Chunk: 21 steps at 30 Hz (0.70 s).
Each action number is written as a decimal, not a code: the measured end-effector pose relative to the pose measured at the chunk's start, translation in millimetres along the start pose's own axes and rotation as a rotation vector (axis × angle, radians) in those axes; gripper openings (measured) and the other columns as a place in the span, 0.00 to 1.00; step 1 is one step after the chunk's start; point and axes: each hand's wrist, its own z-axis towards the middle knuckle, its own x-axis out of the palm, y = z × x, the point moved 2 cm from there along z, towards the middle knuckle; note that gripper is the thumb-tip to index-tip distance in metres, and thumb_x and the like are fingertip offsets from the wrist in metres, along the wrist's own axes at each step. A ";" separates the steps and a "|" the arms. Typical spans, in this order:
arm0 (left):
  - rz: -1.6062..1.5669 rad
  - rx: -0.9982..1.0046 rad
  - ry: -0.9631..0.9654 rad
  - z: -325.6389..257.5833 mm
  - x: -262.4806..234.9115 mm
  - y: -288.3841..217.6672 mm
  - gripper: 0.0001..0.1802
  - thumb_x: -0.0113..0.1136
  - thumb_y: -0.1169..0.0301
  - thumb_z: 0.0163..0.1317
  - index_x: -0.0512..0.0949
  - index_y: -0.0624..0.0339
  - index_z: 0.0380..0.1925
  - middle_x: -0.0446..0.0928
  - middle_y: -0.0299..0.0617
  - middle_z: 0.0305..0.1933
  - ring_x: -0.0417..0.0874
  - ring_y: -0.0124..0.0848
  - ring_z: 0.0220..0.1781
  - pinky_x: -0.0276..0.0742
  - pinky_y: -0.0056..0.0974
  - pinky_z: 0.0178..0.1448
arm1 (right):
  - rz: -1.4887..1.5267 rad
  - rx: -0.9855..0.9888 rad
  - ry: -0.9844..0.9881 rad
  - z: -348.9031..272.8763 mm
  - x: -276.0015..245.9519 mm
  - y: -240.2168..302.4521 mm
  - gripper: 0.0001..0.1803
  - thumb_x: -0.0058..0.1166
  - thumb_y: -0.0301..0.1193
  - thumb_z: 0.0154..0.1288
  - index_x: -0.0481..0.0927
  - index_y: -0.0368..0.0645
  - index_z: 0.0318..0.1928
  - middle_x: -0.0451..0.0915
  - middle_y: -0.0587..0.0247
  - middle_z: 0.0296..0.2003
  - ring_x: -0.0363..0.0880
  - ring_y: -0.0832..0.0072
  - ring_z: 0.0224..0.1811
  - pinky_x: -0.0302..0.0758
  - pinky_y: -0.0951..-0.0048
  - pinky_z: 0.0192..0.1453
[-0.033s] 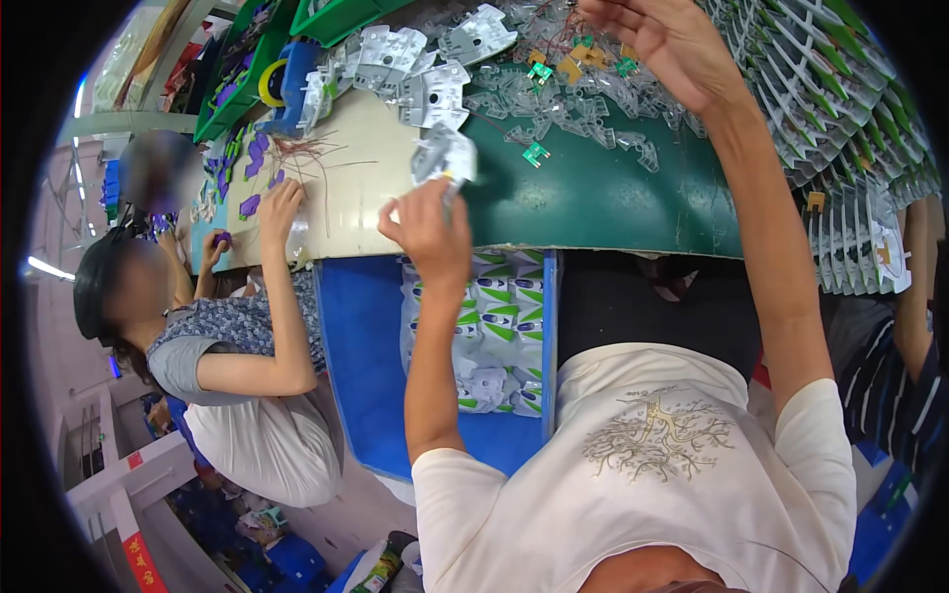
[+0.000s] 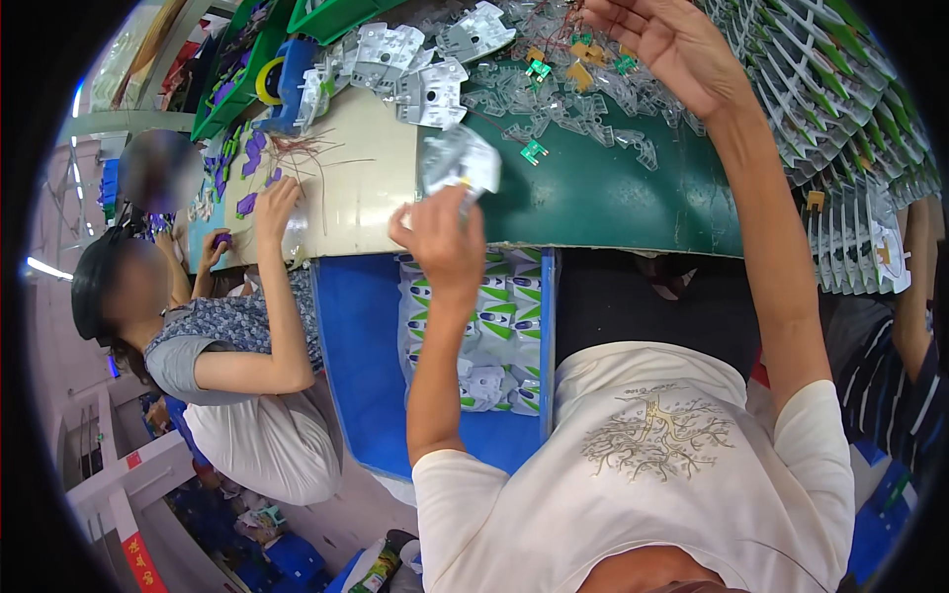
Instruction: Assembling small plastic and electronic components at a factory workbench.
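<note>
My left hand (image 2: pixel 442 237) is closed on the lower end of a white-and-grey plastic housing (image 2: pixel 465 163), held tilted above the table's front part. The housing is slightly blurred. At the upper edge my right hand (image 2: pixel 672 49) reaches over a heap of clear plastic parts (image 2: pixel 593 119), green circuit boards (image 2: pixel 537 69) and thin red wires. Its fingers are loosely bent and apart, some cut off by the picture's edge. I make out nothing in it. More white-and-grey housings (image 2: pixel 432 94) lie beyond my left hand.
Stacked white-and-green shells (image 2: pixel 830 109) rise at the right. Below the table edge stands a blue bin (image 2: pixel 361 366) with bagged white-and-green pieces. At the left, a co-worker (image 2: pixel 237 336) handles purple parts (image 2: pixel 246 205) beside a tape dispenser (image 2: pixel 287 84) and green trays (image 2: pixel 222 94).
My left hand has moved a little to the right and nearer to me, and the housing in it has swung along. My right hand has shifted only slightly, still above the heap.
</note>
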 end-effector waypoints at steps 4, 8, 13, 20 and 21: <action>-0.202 0.106 0.094 -24.1 -8.5 -65.2 0.17 0.67 0.77 0.51 0.80 0.55 0.43 0.81 0.37 0.41 0.81 0.31 0.44 0.59 0.49 0.65 | -0.288 -0.009 -0.537 -15.3 30.7 8.3 0.11 0.49 0.35 0.77 0.79 0.41 0.42 0.83 0.62 0.38 0.84 0.73 0.42 0.83 0.64 0.55; -0.307 0.181 0.169 -35.0 3.6 -108.3 0.17 0.70 0.76 0.46 0.82 0.52 0.39 0.82 0.32 0.39 0.82 0.30 0.45 0.56 0.49 0.66 | -0.791 0.200 -0.618 -25.0 52.3 23.5 0.11 0.49 0.35 0.77 0.81 0.42 0.41 0.83 0.66 0.33 0.84 0.76 0.37 0.84 0.75 0.49; -0.260 0.090 0.263 -38.7 16.9 -121.9 0.18 0.75 0.64 0.47 0.81 0.52 0.38 0.77 0.40 0.54 0.76 0.38 0.60 0.55 0.51 0.67 | -1.483 0.285 -0.548 -94.1 68.8 -17.7 0.07 0.59 0.31 0.68 0.82 0.39 0.39 0.81 0.72 0.29 0.71 0.90 0.27 0.67 0.83 0.31; -0.327 0.141 0.303 -37.6 25.7 -117.1 0.19 0.75 0.65 0.47 0.80 0.54 0.38 0.78 0.41 0.50 0.76 0.41 0.58 0.65 0.50 0.62 | -2.069 0.244 -0.054 -146.2 75.0 -61.8 0.06 0.61 0.26 0.58 0.77 0.39 0.32 0.78 0.59 0.32 0.80 0.60 0.33 0.76 0.62 0.31; -0.346 0.138 0.314 -35.9 25.3 -117.5 0.19 0.75 0.65 0.47 0.80 0.54 0.38 0.77 0.42 0.50 0.76 0.41 0.58 0.66 0.50 0.61 | -2.153 0.283 0.021 -147.5 73.5 -65.5 0.06 0.61 0.26 0.56 0.76 0.39 0.31 0.76 0.60 0.32 0.80 0.62 0.33 0.77 0.62 0.31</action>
